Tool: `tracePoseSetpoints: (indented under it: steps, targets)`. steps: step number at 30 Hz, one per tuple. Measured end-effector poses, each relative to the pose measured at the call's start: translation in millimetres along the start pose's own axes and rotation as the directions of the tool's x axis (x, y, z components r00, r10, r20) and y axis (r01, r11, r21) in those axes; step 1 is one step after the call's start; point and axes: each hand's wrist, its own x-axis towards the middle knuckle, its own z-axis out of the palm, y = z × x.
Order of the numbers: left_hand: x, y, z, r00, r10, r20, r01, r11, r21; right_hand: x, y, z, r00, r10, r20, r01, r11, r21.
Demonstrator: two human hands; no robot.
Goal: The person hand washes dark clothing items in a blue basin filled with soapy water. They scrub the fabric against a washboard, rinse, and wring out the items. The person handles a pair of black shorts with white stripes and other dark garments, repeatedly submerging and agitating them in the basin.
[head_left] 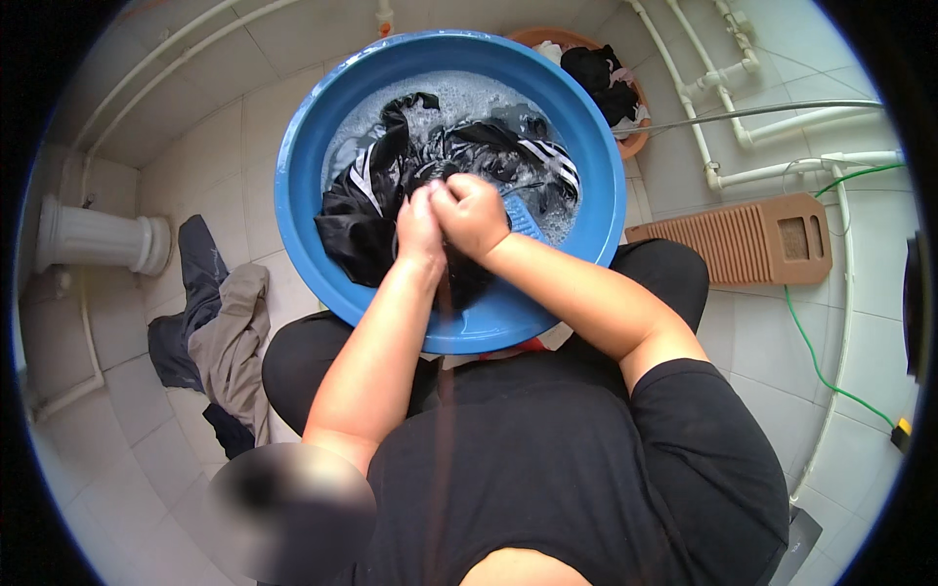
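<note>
A wet black garment with white stripes lies bunched in a big blue basin between my knees. My left hand is closed on its cloth near the middle of the basin. Right beside it, my right hand also grips the black cloth, and the two fists touch. More striped black fabric spreads to both sides, partly sunk in foamy water. A light-blue textured piece shows by my right wrist; its kind I cannot make out. The cloth inside my fists is hidden.
A brown washboard lies to the right, near a green cord. Behind the basin stands an orange tub of clothes. Grey and beige clothes lie on the floor at left. White pipes line the walls.
</note>
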Motion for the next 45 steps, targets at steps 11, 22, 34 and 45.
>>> tracePoseSetpoints:
  steps: [11, 22, 34, 45]
  targets:
    - [-8.8, 18.4, 8.2, 0.995, 0.007, 0.103, 0.011, 0.986, -0.166, 69.2, 126.2, -39.2, 0.888, 0.453, -0.076, -0.459, 0.871, -0.176]
    - [7.2, 11.9, -1.0, 0.998, -0.061, 0.000, 0.060, 0.988, -0.142, 60.6, 149.6, -39.9, 0.745, 0.605, 0.282, -0.248, 0.644, -0.724]
    - [40.4, -10.6, -27.0, 0.943, -0.201, 0.265, 0.263, 0.938, -0.225, -14.1, -15.4, -26.0, 0.816, -0.554, 0.165, 0.539, 0.833, 0.126]
    - [-14.4, 61.1, 1.3, 0.912, -0.062, 0.406, 0.028, 0.996, 0.090, 77.9, 75.2, -70.8, 0.944, 0.223, 0.242, -0.145, 0.942, -0.301]
